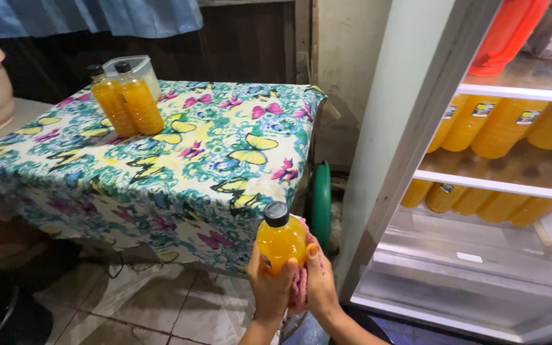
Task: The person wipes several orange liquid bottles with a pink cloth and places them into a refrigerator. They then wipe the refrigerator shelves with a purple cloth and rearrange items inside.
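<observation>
both hands (295,281) around one orange bottle (280,244)

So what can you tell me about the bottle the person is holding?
The bottle is small, clear plastic by the look of it, filled with an opaque orange-yellow liquid and closed with a black screw cap. It is held roughly upright, low in front of the open fridge and beside the butterfly-print tablecloth. The left hand wraps its lower body; the right hand presses a pink cloth against its side. Its base is hidden by the fingers.
</observation>
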